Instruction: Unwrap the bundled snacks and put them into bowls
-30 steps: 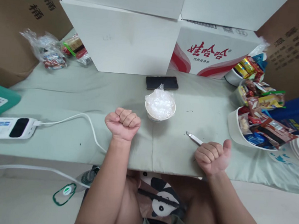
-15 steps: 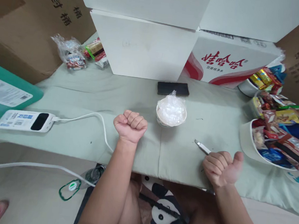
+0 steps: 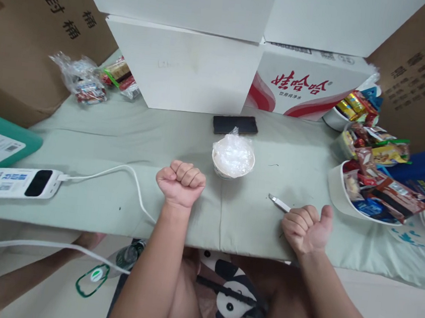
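My left hand (image 3: 180,183) is closed in a fist at the front of the cloth-covered table (image 3: 184,141), with nothing visible in it. Right of it and farther back stands a paper bowl (image 3: 230,171), with crumpled clear plastic (image 3: 234,153) over its top. My right hand (image 3: 306,229) is also a fist, its thumb sticking out and nothing showing in the fingers. Beside its knuckles lies a slim, pale tool with a slanted metal tip (image 3: 279,203), perhaps a small knife; its near end is hidden by the hand.
Behind the bowl lie a black phone (image 3: 235,125) and white boxes (image 3: 184,70). Tubs of wrapped snacks (image 3: 348,198) line the right side. A white device (image 3: 16,184) with a cable sits left, near a green container (image 3: 1,144). Another person's arm (image 3: 28,279) reaches in at lower left.
The view has shifted slightly right, so table items appear farther left. Another person's arm has come into view at lower left. Both my fists keep their shape.
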### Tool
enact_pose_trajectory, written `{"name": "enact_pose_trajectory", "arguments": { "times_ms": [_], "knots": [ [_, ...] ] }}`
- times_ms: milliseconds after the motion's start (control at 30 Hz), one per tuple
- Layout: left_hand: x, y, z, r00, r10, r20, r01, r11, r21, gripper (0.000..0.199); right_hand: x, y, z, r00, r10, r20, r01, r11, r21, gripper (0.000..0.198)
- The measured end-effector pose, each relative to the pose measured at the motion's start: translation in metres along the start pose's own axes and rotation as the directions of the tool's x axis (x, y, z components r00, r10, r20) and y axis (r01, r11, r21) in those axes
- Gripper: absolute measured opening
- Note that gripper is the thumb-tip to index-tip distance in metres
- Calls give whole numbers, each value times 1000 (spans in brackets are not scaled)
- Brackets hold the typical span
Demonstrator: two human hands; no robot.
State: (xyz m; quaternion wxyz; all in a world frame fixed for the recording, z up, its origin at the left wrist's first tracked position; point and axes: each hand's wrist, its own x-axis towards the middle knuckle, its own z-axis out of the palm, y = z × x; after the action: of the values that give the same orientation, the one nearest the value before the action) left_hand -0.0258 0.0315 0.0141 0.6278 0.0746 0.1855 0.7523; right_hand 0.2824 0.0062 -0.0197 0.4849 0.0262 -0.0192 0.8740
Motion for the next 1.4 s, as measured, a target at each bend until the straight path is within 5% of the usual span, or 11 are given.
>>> {"name": "enact_pose_trajectory", "arguments": {
  "times_ms": [467, 1067, 1400],
  "knots": [
    [0, -1, -2, 997, -27, 71, 33, 996, -86, 42, 0, 4, 1, 998, -52, -32, 49, 996, -81, 64],
    [-5, 15, -6, 998, 3, -62, -9, 996, -90, 44, 4, 21, 4, 978, -110, -175, 62, 964, -257, 70],
    [-9, 25, -10, 999, -23, -28, 20, 995, -101, 47, 7, 28, 1, 963, -112, -243, 43, 961, -274, 73]
  ]
}}
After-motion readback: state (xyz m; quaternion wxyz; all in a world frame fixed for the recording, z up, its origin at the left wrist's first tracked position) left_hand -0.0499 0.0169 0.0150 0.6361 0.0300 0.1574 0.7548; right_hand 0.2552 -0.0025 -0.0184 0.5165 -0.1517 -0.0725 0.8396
